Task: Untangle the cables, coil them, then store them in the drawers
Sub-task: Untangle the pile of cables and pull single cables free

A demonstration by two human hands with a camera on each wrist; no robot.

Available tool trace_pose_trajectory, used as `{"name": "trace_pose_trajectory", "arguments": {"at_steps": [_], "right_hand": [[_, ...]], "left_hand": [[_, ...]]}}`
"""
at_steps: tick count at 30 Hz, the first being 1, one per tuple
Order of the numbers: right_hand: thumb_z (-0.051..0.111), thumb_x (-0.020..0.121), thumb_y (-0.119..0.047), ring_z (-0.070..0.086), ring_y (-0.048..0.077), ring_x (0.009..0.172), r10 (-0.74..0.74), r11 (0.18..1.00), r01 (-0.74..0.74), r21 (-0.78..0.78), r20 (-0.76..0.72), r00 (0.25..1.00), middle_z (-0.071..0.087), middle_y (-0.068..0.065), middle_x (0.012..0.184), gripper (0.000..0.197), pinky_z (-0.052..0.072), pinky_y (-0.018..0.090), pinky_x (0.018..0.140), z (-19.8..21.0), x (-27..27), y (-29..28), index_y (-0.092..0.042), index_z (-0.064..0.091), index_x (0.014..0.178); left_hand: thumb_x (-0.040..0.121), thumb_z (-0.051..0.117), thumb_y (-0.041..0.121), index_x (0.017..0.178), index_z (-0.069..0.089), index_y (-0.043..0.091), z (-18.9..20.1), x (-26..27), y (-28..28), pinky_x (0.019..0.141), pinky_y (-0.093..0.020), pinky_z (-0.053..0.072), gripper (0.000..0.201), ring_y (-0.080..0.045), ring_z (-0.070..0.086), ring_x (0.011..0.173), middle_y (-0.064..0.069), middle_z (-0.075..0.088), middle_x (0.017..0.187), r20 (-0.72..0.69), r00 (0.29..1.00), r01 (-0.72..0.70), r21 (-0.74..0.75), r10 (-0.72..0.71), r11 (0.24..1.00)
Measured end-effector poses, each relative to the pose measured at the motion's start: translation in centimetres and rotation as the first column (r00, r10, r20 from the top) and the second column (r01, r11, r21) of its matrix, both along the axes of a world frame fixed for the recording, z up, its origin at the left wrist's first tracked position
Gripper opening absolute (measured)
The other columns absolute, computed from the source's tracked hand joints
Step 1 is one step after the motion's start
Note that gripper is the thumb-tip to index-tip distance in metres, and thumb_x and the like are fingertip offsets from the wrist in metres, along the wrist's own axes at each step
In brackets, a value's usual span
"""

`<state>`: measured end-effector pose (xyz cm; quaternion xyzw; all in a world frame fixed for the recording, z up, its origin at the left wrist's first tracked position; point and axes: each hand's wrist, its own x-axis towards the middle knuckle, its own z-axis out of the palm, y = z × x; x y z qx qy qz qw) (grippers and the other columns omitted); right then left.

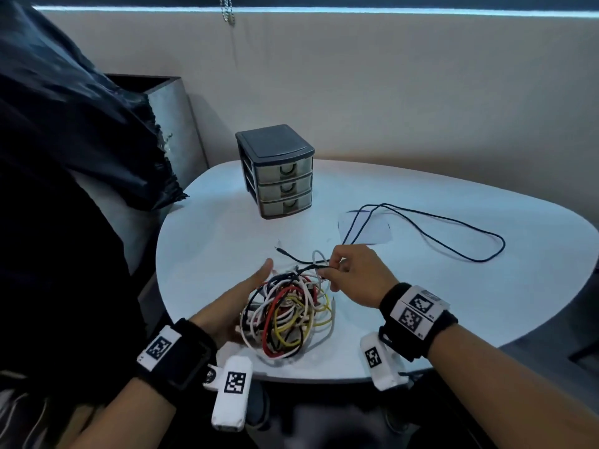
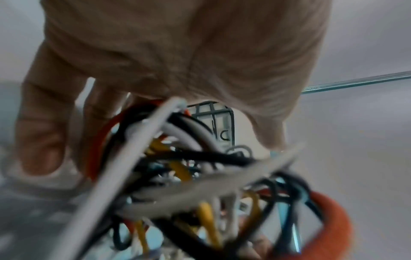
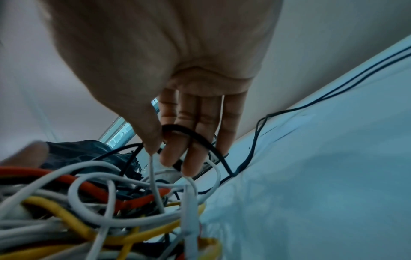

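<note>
A tangle of white, red, yellow and black cables [image 1: 288, 315] lies on the white table [image 1: 421, 303] near its front edge. My left hand [image 1: 246, 293] holds the tangle from its left side, fingers [image 2: 40, 137] curled at the cables and thumb stretched forward. My right hand [image 1: 335, 265] pinches a black cable [image 3: 186, 131] between thumb and fingers just above the tangle's far side. That black cable [image 1: 453, 234] trails off in a long loop across the table to the right. The three-drawer unit [image 1: 277, 171] stands farther back with all its drawers closed.
A sheet of paper [image 1: 379, 233] lies under part of the black cable. A dark bag [image 1: 81, 140] and a grey bin [image 1: 171, 124] crowd the left side. A wall stands behind the table, with a bead chain [image 1: 227, 11] hanging.
</note>
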<state>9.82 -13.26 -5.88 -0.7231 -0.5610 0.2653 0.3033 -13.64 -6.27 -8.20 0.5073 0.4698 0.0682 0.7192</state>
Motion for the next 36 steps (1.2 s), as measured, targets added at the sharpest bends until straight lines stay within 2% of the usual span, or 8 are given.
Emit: {"name": "trace_pose_trajectory", "arguments": {"at_steps": [4, 9, 14, 18, 23, 29, 33, 36], "right_hand": [[0.072, 0.087, -0.024, 0.067, 0.010, 0.056, 0.010, 1.000, -0.010, -0.011, -0.062, 0.998, 0.071, 0.002, 0.060, 0.025, 0.046, 0.024, 0.060, 0.2, -0.6, -0.4, -0.011, 0.058, 0.070], [0.074, 0.087, -0.020, 0.068, 0.015, 0.058, 0.025, 0.998, -0.015, 0.061, -0.166, 0.986, 0.071, 0.006, 0.062, 0.023, 0.056, 0.029, 0.062, 2.4, 0.4, -0.9, -0.006, 0.065, 0.072], [0.066, 0.091, -0.006, 0.067, 0.005, 0.064, 0.051, 0.998, -0.040, 0.052, -0.232, 0.971, 0.074, 0.010, 0.077, 0.010, 0.048, 0.010, 0.063, 3.4, 1.8, -1.7, -0.005, 0.073, 0.083], [0.065, 0.092, -0.008, 0.065, 0.001, 0.062, 0.015, 0.998, -0.005, 0.066, -0.155, 0.988, 0.074, 0.006, 0.074, 0.015, 0.045, 0.007, 0.061, 2.4, 2.0, -2.1, -0.005, 0.075, 0.080], [0.065, 0.089, -0.009, 0.070, 0.009, 0.065, 0.046, 0.996, -0.040, 0.080, -0.084, 0.995, 0.073, 0.000, 0.069, 0.017, 0.060, 0.031, 0.071, 1.0, 0.9, -1.6, -0.009, 0.077, 0.078], [0.074, 0.084, -0.008, 0.071, 0.014, 0.060, -0.125, 0.983, 0.153, 0.100, -0.241, 0.962, 0.072, 0.006, 0.066, 0.009, 0.058, 0.029, 0.062, 1.1, 1.3, -2.0, -0.005, 0.069, 0.077], [0.070, 0.082, -0.011, 0.064, 0.006, 0.060, -0.087, 0.994, 0.092, 0.059, -0.072, 0.994, 0.068, -0.005, 0.065, 0.011, 0.048, 0.024, 0.060, 1.2, 1.7, -2.4, -0.017, 0.065, 0.074], [0.068, 0.083, -0.026, 0.063, 0.005, 0.075, -0.161, 0.953, 0.112, 0.281, 0.157, 0.974, 0.066, -0.012, 0.075, 0.008, 0.049, 0.025, 0.068, 1.8, 1.3, -2.9, -0.025, 0.064, 0.076]], "left_hand": [[0.051, 0.093, 0.033, 0.122, 0.061, 0.009, 0.8, 1.4, -0.9, 0.088, -0.045, 0.058, 0.082, -0.031, 0.073, 0.095, -0.013, 0.075, 0.105, 0.061, 0.996, -0.075, 0.186, 0.065, 0.980], [0.043, 0.090, 0.006, 0.118, 0.062, 0.009, 1.4, 2.5, -0.7, 0.072, -0.036, 0.061, 0.080, -0.025, 0.074, 0.085, -0.009, 0.076, 0.098, 0.096, 0.973, -0.232, 0.385, 0.211, 0.893], [0.053, 0.098, 0.015, 0.118, 0.055, 0.024, 2.1, 3.6, 0.0, 0.088, -0.035, 0.056, 0.078, -0.015, 0.068, 0.101, 0.004, 0.066, 0.111, 0.183, 0.944, -0.331, 0.556, 0.276, 0.763], [0.051, 0.098, 0.021, 0.112, 0.056, 0.030, 1.4, 4.3, -0.3, 0.095, -0.036, 0.054, 0.075, -0.012, 0.066, 0.105, 0.006, 0.064, 0.118, 0.173, 0.958, -0.286, 0.630, 0.228, 0.722], [0.056, 0.096, 0.020, 0.120, 0.054, 0.030, 1.3, 5.6, -1.5, 0.089, -0.019, 0.051, 0.077, 0.002, 0.064, 0.100, 0.016, 0.066, 0.111, 0.123, 0.985, -0.174, 0.752, 0.124, 0.636], [0.068, 0.083, 0.018, 0.130, 0.052, 0.024, 0.8, 6.1, -1.6, 0.085, 0.000, 0.036, 0.069, -0.007, 0.057, 0.106, 0.006, 0.059, 0.121, -0.038, 0.995, -0.008, 0.882, 0.089, 0.471], [0.070, 0.079, 0.018, 0.128, 0.035, 0.034, 0.4, 6.8, -2.4, 0.091, -0.031, 0.051, 0.075, -0.017, 0.059, 0.108, 0.001, 0.060, 0.120, -0.106, 0.994, 0.092, 0.905, 0.011, 0.414], [0.068, 0.078, 0.015, 0.118, 0.027, 0.036, 0.4, 7.6, -2.8, 0.083, -0.039, 0.053, 0.074, -0.020, 0.059, 0.101, -0.001, 0.059, 0.117, -0.172, 0.985, 0.166, 0.929, -0.013, 0.331]]}}
